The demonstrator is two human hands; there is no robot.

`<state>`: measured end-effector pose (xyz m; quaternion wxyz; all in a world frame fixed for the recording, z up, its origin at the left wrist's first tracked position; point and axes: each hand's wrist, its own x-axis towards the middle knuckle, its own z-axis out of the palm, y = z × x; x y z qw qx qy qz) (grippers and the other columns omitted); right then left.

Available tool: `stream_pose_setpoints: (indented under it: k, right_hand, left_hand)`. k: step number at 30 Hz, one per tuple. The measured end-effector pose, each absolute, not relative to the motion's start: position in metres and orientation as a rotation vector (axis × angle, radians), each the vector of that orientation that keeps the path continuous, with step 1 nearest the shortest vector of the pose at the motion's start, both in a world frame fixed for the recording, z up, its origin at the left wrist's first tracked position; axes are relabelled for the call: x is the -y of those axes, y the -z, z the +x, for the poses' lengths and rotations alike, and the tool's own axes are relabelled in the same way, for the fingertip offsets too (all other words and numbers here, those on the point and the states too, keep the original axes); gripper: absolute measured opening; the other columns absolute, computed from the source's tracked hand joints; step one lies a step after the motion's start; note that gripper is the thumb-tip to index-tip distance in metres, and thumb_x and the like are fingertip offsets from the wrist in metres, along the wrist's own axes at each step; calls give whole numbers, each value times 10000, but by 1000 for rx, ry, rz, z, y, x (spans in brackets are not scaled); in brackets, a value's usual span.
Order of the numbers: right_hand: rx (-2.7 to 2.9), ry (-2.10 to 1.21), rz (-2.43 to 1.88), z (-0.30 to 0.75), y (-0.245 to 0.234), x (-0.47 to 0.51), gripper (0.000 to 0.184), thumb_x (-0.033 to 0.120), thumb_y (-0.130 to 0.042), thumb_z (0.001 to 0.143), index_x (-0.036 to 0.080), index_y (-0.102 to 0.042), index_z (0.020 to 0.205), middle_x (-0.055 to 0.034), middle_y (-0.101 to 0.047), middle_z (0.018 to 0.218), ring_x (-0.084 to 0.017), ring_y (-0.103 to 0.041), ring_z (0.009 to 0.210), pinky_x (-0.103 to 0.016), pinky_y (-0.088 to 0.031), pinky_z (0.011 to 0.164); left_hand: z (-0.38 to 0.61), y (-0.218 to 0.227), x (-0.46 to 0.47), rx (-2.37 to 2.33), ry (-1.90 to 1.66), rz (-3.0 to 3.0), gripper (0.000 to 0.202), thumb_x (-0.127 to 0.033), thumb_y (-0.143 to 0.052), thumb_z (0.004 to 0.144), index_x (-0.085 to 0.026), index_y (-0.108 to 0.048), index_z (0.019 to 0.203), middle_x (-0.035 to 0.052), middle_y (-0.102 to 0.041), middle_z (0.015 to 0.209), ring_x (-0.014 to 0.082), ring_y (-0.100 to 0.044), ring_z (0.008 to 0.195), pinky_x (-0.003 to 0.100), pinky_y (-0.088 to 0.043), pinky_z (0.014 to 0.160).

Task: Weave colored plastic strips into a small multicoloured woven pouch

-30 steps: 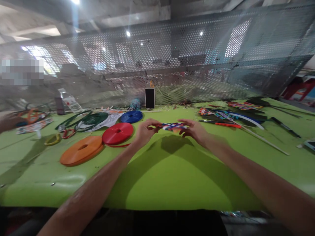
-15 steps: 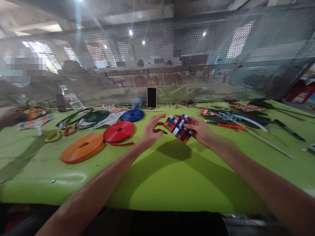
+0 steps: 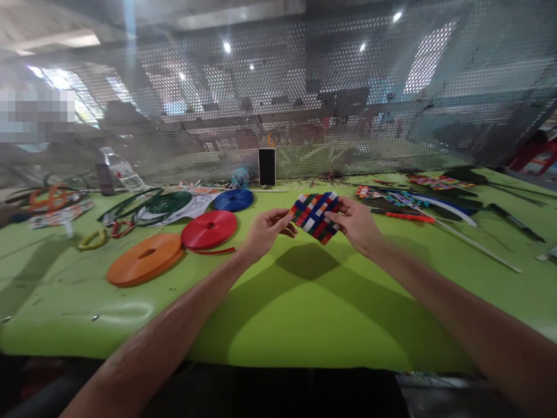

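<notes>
A woven square of coloured strips [image 3: 315,217], in blue, white, red, green and orange, hangs in the air above the green table. My right hand [image 3: 354,225] grips its right edge, with the thumb on the front face. At the left corner, my left hand [image 3: 267,231] pinches the square between thumb and fingers. The square is tilted, with one corner pointing down, and its shadow lies on the table below. Nearest my left hand is a red strip roll [image 3: 209,230], its loose end lying toward my wrist.
Left lie an orange roll [image 3: 145,260], a blue roll [image 3: 234,200], a green coil [image 3: 167,204], yellow-handled [image 3: 92,239] and red-handled tools [image 3: 122,229]. A phone [image 3: 267,166] stands against the perforated screen [image 3: 313,128]. Right are woven pieces [image 3: 441,182], a red tool [image 3: 409,217] and strips. Another person's hand [image 3: 6,213] shows far left.
My left hand has closed from spread fingers onto the left corner of the woven square. The square has turned slightly, and the view has shifted a little.
</notes>
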<state>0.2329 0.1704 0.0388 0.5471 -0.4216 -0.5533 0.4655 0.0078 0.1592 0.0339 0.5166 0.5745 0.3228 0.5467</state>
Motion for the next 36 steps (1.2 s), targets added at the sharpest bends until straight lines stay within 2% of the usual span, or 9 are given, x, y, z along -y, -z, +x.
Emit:
stream_pose_setpoints:
  k: [6,11,17,24,31,36]
  right_hand:
    - [1369,-1054,-976,230,-39,-167,388,306,-848,671,215,-739,1033,-45,-762,976,-163,-667,784,-271,-528,606]
    - [1386,-1035,-955,229,-38,-168,370,321,-855,660,217,-747,999,-41,-765,961,-144,-641,724,-251,-482,554]
    - [1387,-1023,-950,227,-37,-165,362,313,-858,670,220,-752,1003,-38,-760,944,-134,-619,693,-249,-461,539]
    - [1383,-1021,-942,227,-36,-165,342,302,-865,672,224,-759,988,-26,-758,926,-137,-623,723,-260,-491,584]
    - [1371,-1012,-921,222,-41,-157,333,264,-862,679,232,-777,1000,-14,-762,908,-112,-594,673,-229,-462,533]
    - [1291,-1140,-885,220,-41,-157,379,249,-894,640,258,-780,1001,6,-769,939,-109,-627,704,-226,-510,574]
  left_hand:
    - [7,-29,-164,-824,-1363,1351,440,-509,-850,697,-112,-717,833,43,-714,629,165,-676,556,329,-597,610]
    - [8,-28,-164,-854,-1387,1326,375,-446,-833,710,-108,-708,812,44,-707,608,162,-670,534,316,-587,579]
    - [9,-27,-164,-892,-1407,1301,264,-350,-797,750,-109,-696,786,31,-686,579,148,-657,504,294,-575,549]
    - [10,-29,-163,-916,-1407,1259,201,-278,-779,760,-105,-675,761,25,-673,558,151,-658,486,292,-575,540]
    - [9,-29,-163,-914,-1416,1196,134,-213,-739,767,-122,-651,724,4,-632,513,113,-602,452,228,-503,479]
    - [7,-30,-164,-841,-1399,1166,145,-206,-746,751,-140,-631,691,-18,-604,510,87,-565,449,200,-474,464]
